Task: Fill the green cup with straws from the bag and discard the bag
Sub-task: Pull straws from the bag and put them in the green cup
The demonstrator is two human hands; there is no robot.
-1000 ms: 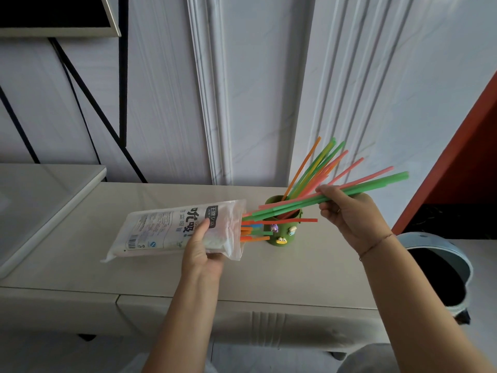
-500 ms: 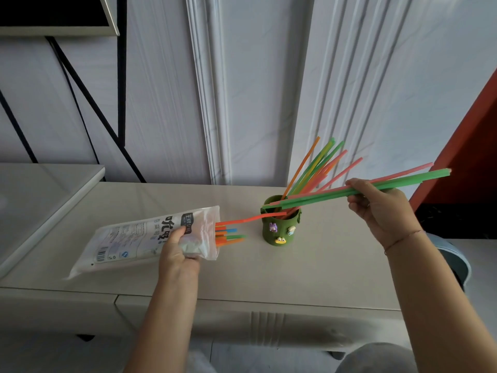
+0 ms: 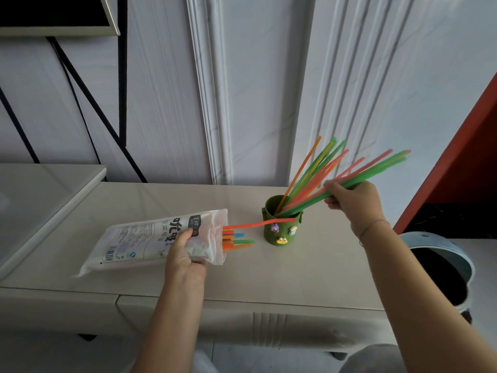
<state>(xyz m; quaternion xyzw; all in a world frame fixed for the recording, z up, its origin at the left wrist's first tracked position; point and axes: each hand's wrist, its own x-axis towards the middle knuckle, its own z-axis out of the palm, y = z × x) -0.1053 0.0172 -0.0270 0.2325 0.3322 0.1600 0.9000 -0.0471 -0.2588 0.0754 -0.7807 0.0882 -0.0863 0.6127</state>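
The green cup (image 3: 281, 232), decorated with small charms, stands on the beige counter and holds several orange, green and pink straws leaning right. My right hand (image 3: 352, 201) grips a bundle of green and pink straws (image 3: 376, 170) whose lower ends dip into the cup. My left hand (image 3: 185, 254) holds the white plastic straw bag (image 3: 139, 238) near its open mouth, lifted a little off the counter. Short ends of orange, blue and green straws (image 3: 236, 239) stick out of the bag, and one long orange straw reaches across the cup's front.
The beige counter (image 3: 242, 278) runs along a white panelled wall. A grey bin (image 3: 441, 265) with a dark inside stands low at the right, beside an orange-red panel. A raised white surface (image 3: 40, 200) sits at the left under a black frame.
My right hand swung the straw bundle left and steeper, so its lower ends now sit in the cup. The bag in my left hand barely moved.
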